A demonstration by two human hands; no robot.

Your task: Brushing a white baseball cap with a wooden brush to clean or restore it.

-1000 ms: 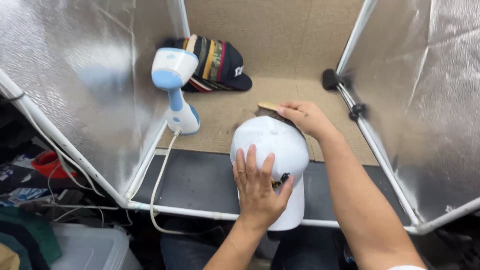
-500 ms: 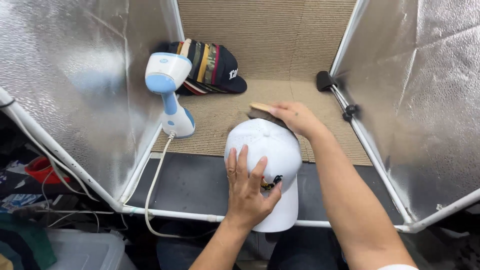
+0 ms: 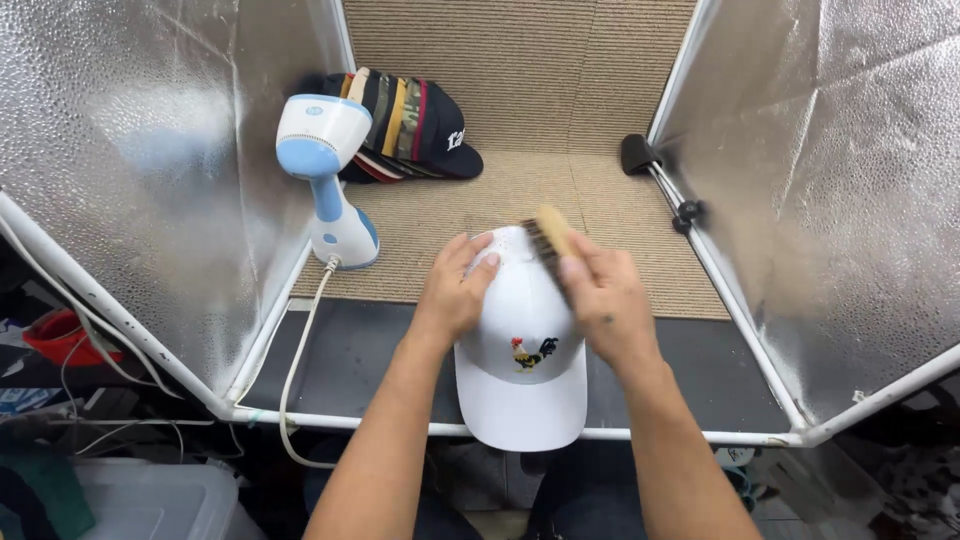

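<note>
Frame rail: white tube frame (image 3: 640, 434) along near edge, brim of cap overhanging it.
Cap: white fabric baseball cap with embroidered rooster on front (image 3: 522, 345), centred, brim toward wearer, crown over dark mat (image 3: 345, 355) and edge of tan ribbed carpet (image 3: 600, 190).
Left hand: left hand (image 3: 455, 290) laid on left side of cap crown, fingers curled over the top, steadying rather than clamping.
Right hand: right hand (image 3: 605, 300) closed around small wooden-backed brush with dark bristles (image 3: 548, 243), bristles against top of crown.
Steamer: white and light-blue handheld garment steamer (image 3: 330, 180), upright on carpet left of cap, just beside left wall; white cord (image 3: 300, 350) running from base down over the rail.
Cap stack: nested stack of dark and striped caps (image 3: 415, 130) behind steamer, far left corner.
Walls: crinkled silver reflective panels (image 3: 150, 150) left and right.
Clips: black clamps (image 3: 640, 155) on right frame post, well apart from hands.
</note>
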